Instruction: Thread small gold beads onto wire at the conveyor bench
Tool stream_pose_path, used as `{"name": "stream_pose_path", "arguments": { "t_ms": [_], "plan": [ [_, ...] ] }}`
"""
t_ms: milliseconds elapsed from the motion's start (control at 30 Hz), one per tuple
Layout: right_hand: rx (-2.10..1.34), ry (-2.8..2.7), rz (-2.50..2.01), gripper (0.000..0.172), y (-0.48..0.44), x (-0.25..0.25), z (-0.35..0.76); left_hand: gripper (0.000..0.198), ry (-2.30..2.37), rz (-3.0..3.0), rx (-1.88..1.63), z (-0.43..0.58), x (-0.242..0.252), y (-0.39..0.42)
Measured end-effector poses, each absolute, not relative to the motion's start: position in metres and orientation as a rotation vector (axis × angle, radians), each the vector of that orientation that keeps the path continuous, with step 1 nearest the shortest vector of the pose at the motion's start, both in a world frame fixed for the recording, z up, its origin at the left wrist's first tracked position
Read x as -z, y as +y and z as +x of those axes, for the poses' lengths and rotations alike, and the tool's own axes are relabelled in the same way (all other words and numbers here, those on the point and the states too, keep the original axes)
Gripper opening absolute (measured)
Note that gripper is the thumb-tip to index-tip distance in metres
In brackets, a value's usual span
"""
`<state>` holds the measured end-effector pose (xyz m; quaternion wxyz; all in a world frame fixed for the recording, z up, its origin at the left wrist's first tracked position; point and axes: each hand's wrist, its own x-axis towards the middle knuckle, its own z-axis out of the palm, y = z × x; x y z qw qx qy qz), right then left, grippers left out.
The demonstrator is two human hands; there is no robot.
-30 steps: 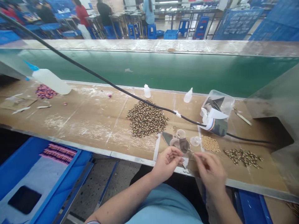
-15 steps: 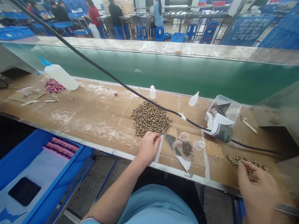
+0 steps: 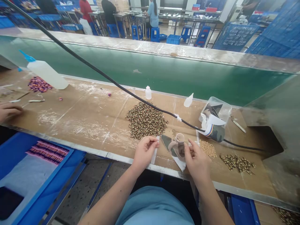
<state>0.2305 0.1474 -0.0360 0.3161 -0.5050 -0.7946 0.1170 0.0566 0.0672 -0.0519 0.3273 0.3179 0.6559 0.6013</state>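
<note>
My left hand [image 3: 145,153] is closed in a pinch just below the large pile of small dark-and-gold pieces [image 3: 147,120]. Whatever its fingertips hold is too small to make out. A white strip [image 3: 154,155] on the cardboard runs beside it. My right hand [image 3: 197,160] is pinched too, its contents hidden by the fingers. Between the hands lie a camouflage fabric piece [image 3: 167,141] and a small clear round cup [image 3: 179,137]. Right of my right hand are small tan beads [image 3: 207,148] and a smaller pile of dark-and-gold pieces [image 3: 237,163].
A black cable [image 3: 103,75] crosses above the cardboard-covered bench [image 3: 91,115]. Small white bottles [image 3: 148,93] and a clear tub [image 3: 227,109] stand behind. At left are a large glue bottle [image 3: 48,74], another person's hand [image 3: 9,112] and a blue crate [image 3: 77,153].
My right hand has moved left from the small dark-and-gold pile to beside the clear cup. My left hand stays pinched near the large pile. Another person's hand has appeared at far left.
</note>
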Motion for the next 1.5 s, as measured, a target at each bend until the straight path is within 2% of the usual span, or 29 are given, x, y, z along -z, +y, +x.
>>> {"name": "stream_pose_path", "arguments": {
  "t_ms": [300, 667, 967, 1233, 1500],
  "plan": [
    [-0.291, -2.171, -1.176, 0.036, 0.155, 0.035, 0.224, 0.02, 1.37, 0.475, -1.564, 0.08, 0.045, 0.075],
    [-0.058, -2.406, -1.248, 0.036, 0.164, 0.025, 0.222, 0.016, 1.258, 0.516, -1.573, 0.098, 0.052, 0.083],
    [-0.294, -2.268, -1.321, 0.037, 0.163, 0.031, 0.225, 0.022, 1.196, 0.427, -1.547, 0.097, 0.053, 0.082],
    [-0.59, -2.134, -1.215, 0.022, 0.143, 0.015, 0.244, 0.028, 1.209, 0.415, -1.553, 0.097, 0.05, 0.082],
    [-0.647, -2.205, -1.176, 0.022, 0.138, 0.018, 0.238, 0.029, 1.222, 0.415, -1.546, 0.097, 0.048, 0.083]
  ]
}}
